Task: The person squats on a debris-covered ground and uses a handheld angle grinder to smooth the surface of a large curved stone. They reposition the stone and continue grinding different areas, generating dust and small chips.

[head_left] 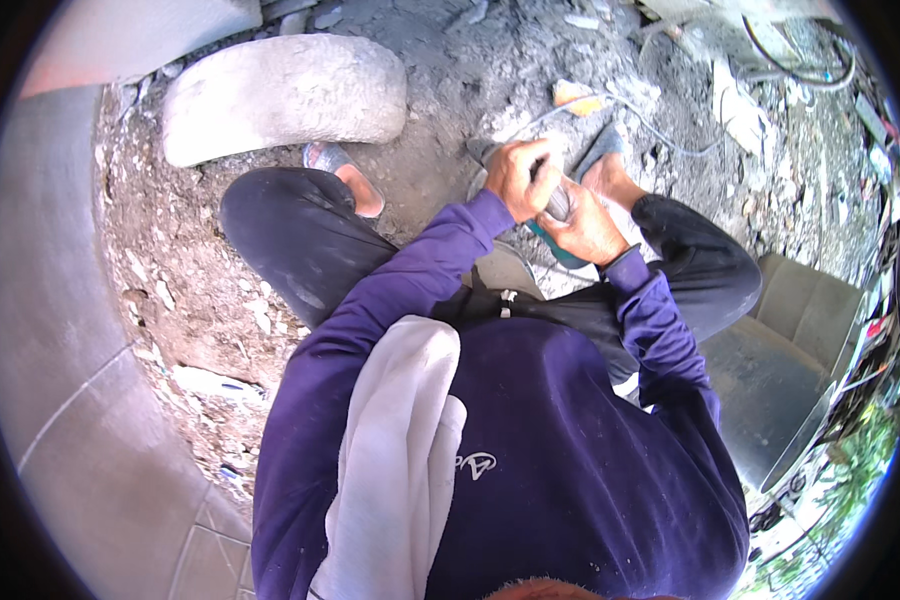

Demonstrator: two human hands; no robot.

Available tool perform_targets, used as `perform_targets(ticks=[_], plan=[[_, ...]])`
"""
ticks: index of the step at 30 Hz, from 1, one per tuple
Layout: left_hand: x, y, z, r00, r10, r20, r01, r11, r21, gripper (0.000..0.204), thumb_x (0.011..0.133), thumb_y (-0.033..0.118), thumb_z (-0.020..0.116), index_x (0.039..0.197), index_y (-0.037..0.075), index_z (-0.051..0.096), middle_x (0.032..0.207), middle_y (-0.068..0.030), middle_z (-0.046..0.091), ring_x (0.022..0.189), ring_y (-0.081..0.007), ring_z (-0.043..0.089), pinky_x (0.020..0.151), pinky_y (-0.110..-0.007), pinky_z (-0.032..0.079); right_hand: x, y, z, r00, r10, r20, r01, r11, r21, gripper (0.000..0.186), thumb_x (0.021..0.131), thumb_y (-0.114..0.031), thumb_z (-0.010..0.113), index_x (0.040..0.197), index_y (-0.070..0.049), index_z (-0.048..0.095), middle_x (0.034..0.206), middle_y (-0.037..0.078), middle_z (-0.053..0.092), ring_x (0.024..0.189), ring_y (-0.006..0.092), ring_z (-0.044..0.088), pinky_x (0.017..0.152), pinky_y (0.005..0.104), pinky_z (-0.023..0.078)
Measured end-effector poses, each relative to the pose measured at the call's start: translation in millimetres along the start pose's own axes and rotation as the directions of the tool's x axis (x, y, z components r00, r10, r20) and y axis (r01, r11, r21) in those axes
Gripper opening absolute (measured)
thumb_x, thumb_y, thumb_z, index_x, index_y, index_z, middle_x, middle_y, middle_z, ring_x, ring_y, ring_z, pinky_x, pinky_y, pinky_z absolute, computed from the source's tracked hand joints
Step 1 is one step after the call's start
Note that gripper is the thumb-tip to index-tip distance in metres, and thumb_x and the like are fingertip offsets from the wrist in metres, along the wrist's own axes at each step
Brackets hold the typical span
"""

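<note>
Both of my hands close round a teal and grey handheld power tool (562,248) between my knees. My left hand (518,180) wraps the far part of it, by a dark end piece. My right hand (585,232) grips it nearer to me, just to the right. Fingers and palms cover much of the tool, so its exact kind is hard to make out. A large pale stone block (285,100) with a curved top lies beyond my left knee, apart from both hands.
A grey cable (670,150) loops over the rubble to the right, near a yellow-orange chunk (577,98). Concrete paving (45,290) edges the left side. A dark panel-like object (760,390) sits at my right. A pale cloth (395,450) hangs from my left shoulder.
</note>
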State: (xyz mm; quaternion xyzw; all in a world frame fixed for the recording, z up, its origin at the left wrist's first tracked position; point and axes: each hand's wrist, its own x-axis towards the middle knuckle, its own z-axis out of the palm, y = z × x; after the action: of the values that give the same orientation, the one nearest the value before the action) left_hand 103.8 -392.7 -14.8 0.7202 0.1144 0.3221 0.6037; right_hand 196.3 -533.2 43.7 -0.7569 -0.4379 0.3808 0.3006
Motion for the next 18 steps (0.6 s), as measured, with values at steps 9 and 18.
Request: perform_targets(ticks=[9,18], plan=[[-5.4,-12.9,-1.5,0.995,0.088,0.041,-0.089,0.996,0.029,0.021,0.092,0.019,0.063,0.090,-0.002,0.064,0.079,-0.0220,0.066,0.073,-0.0425,0.066,0.065,-0.046,0.050,12.0,-5.4,22.9,0.978,0.146,-0.147,-0.171,0.970,-0.172,0.034,0.077,-0.020,0.074,0.087,0.012,0.067,0.083,0.037,0.067,0.088,0.0513,0.070,0.077,0.0526,0.055],[-13.6,-12.8,-1.2,0.993,0.091,0.079,-0.098,0.990,0.097,0.020,0.091,0.014,0.063,0.096,-0.005,0.067,0.088,-0.0217,0.070,0.083,-0.0416,0.068,0.080,-0.046,0.051,7.2,-10.2,14.8,0.993,0.015,-0.118,-0.044,0.967,-0.249,0.024,0.079,-0.012,0.070,0.089,0.009,0.067,0.080,0.035,0.067,0.080,0.0522,0.068,0.071,0.0542,0.055]])
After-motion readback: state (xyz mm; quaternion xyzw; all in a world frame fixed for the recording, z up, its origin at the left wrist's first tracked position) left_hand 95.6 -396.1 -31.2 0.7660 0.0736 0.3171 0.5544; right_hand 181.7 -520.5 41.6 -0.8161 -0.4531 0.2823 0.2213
